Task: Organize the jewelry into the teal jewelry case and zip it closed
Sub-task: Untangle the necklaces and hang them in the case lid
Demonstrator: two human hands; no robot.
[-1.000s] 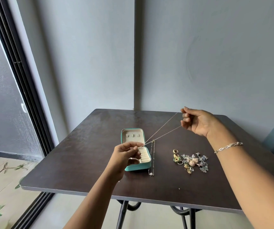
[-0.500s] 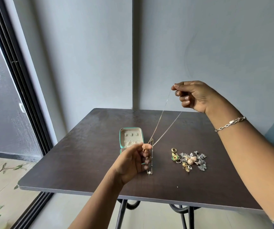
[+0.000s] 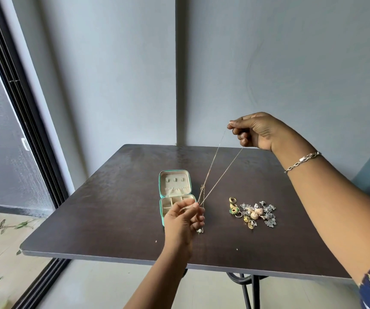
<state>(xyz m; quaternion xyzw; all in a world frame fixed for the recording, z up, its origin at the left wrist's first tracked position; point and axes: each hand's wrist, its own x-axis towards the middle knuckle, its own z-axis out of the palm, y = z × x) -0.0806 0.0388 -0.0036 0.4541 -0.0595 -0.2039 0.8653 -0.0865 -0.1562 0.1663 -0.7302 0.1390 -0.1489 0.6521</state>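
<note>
The teal jewelry case [image 3: 174, 184] lies open on the dark table [image 3: 112, 208], cream lining up, its front half partly behind my left hand. A thin gold chain [image 3: 218, 166] runs taut in two strands between my hands. My right hand [image 3: 255, 131] pinches its upper end, raised above the table's far side. My left hand [image 3: 184, 219] pinches the lower end just right of the case. A second chain with a white pearl [image 3: 199, 230] lies on the table beside my left hand. A heap of rings, earrings and brooches [image 3: 254, 214] lies to the right.
The table stands against a grey wall corner. A sliding glass door [image 3: 12, 130] is at the left. The table's front edge [image 3: 135, 259] is near me, with black metal legs below. A bracelet [image 3: 302, 161] is on my right wrist.
My right hand rose from table height to well above the table, pulling the chain steeper. My left hand shifted right, off the case's front compartments, toward the pearl chain.
</note>
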